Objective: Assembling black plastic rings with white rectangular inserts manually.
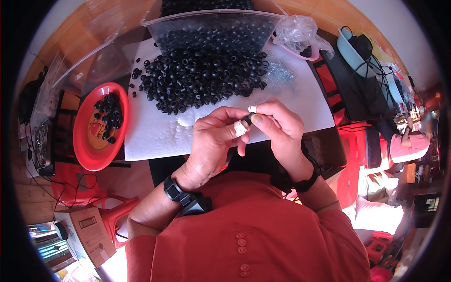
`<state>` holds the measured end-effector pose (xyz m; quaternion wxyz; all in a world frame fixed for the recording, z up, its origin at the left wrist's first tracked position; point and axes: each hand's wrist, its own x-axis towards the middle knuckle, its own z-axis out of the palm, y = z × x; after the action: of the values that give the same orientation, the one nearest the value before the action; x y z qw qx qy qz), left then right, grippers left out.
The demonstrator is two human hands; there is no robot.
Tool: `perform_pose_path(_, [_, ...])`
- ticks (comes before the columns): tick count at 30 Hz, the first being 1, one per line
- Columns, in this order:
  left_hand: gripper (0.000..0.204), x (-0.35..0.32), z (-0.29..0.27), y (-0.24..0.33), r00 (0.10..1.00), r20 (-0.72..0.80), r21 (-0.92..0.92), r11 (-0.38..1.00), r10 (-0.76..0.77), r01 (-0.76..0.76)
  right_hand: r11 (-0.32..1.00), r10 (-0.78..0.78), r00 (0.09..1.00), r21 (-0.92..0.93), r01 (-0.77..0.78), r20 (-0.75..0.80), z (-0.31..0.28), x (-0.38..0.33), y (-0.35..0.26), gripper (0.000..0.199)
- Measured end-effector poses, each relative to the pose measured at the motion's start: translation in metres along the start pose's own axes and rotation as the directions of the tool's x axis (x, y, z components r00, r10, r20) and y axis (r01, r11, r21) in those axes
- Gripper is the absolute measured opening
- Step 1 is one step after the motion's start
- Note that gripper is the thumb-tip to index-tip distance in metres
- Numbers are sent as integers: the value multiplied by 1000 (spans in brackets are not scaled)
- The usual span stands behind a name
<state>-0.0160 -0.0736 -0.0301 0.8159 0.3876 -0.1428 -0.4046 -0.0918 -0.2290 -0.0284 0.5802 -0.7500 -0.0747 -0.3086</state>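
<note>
Over the near edge of a white foam sheet (152, 138), my left hand (209, 138) and my right hand (284, 127) meet fingertip to fingertip. Both pinch one small black ring-shaped plastic piece (247, 118), largely covered by the fingers. White tape wraps the left thumb, and a bit of white tape is on a right fingertip. Beyond the hands lies a big heap of similar black pieces (202, 80), several showing a round hole. To the heap's right, a scatter of tiny silvery bits (281, 73) is too fine to identify.
At the back a clear plastic bin (216, 16) holds more black pieces. An oval red tray (84, 148) with several black pieces stands at left. A pink dish (311, 55) with a clear bag (300, 35) is back right, near a light-blue basin (350, 49). A person (411, 141) sits far right.
</note>
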Motion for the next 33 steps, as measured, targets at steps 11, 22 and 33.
perform_pose_path(11, [21,-1,3,1,1000,-14,22,1000,-6,6,879,-203,976,-424,218,81,-7,4,-12,17])
perform_pose_path(22, [19,-1,5,-2,1000,-29,70,997,12,-10,681,-251,928,-631,371,275,-16,10,-20,23])
perform_pose_path(33, [16,-4,6,-10,997,-44,156,986,57,-50,893,-50,983,-432,124,178,-14,13,-29,8])
